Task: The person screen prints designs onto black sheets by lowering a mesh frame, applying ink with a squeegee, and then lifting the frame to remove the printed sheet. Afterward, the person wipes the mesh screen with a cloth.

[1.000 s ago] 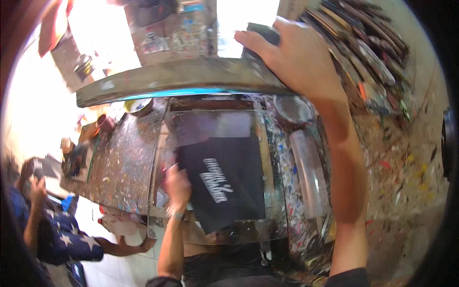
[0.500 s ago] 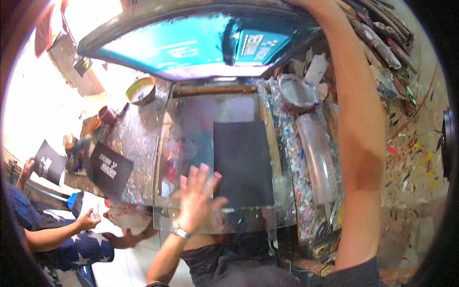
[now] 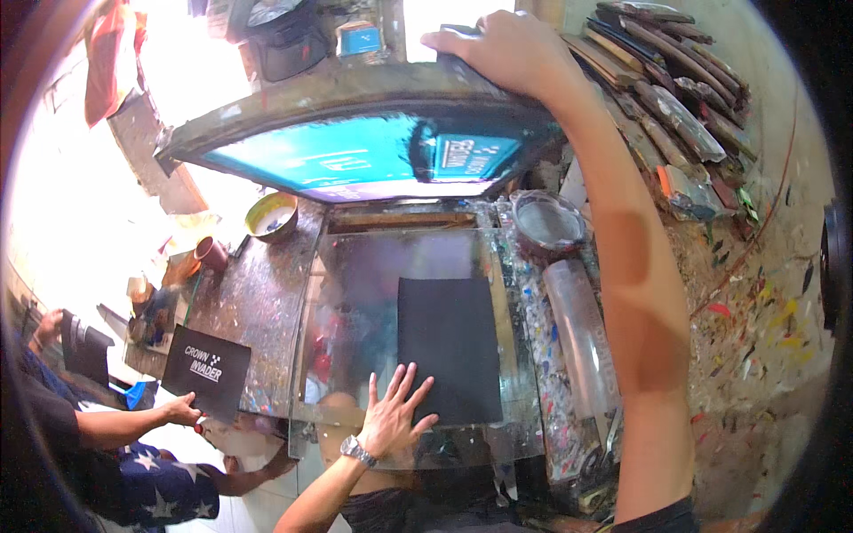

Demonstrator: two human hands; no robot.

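Note:
My left hand (image 3: pixel 397 416), with a watch at its wrist, lies with fingers spread at the lower left edge of a plain black sheet (image 3: pixel 451 342). That sheet rests on a glass plate (image 3: pixel 351 266) in front of me. Beyond it, a screen-printing frame (image 3: pixel 293 102) is tilted up, its turquoise mesh (image 3: pixel 373 155) bearing lettering. My right hand (image 3: pixel 506 53) is closed over the frame's top edge, the arm reaching up along the right side. A dark piece shows under its fingers; I cannot tell whether it belongs to the frame.
At left, a co-worker's hand (image 3: pixel 184 409) touches a printed black sheet (image 3: pixel 206 369); their other hand holds another dark sheet (image 3: pixel 86 346). A yellow-rimmed bowl (image 3: pixel 271 218) and brown cup (image 3: pixel 211 253) stand nearby. At right are a tub (image 3: pixel 548 222), a clear cylinder (image 3: pixel 582 342) and stacked wooden pieces (image 3: pixel 675 115).
My left hand has moved right onto the black sheet's edge. The view has tilted up, showing my right hand on the frame. The co-worker's hand has reached the printed sheet.

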